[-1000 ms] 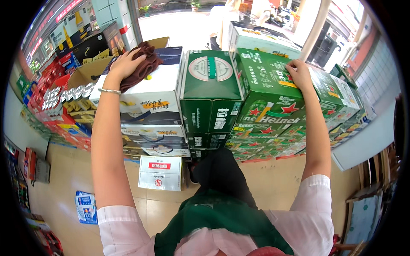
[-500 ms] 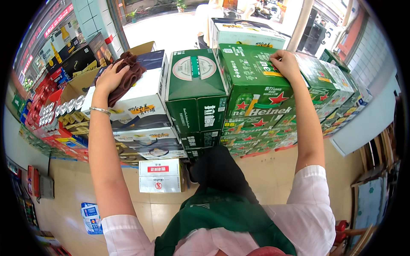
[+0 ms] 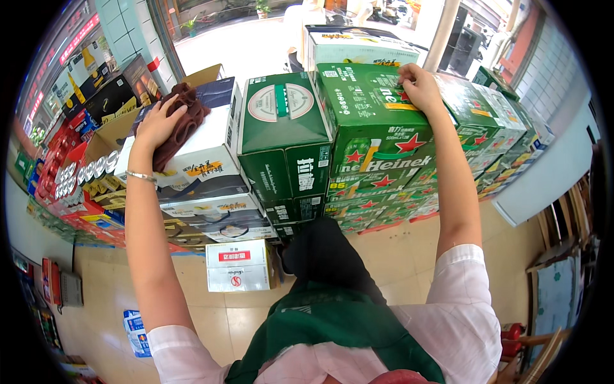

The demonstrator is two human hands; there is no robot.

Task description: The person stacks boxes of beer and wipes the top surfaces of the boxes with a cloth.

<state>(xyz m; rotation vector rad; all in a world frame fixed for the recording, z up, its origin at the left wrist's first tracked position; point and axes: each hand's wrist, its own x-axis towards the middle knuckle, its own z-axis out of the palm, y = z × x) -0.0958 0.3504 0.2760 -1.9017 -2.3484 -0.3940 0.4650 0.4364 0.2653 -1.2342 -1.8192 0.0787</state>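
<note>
My left hand presses a crumpled brown cloth against the top of a white and dark-blue carton. Its fingers lie over the near side of the cloth, and a bracelet circles the wrist. On the right, my right hand rests with curled fingers on the top of a green beer carton marked with red stars. I see nothing held in it. Between the two hands stands another green carton with a round pale emblem, which neither hand touches.
Stacked cartons form a wall before me, with another white carton behind. Open boxes of cans stand at left. A small white carton sits on the tiled floor by my leg; a blue-white packet lies at lower left.
The cartons sit slightly farther left in the picture. My right hand's fingers have shifted and lifted a little on the green carton. My left hand stays on the cloth.
</note>
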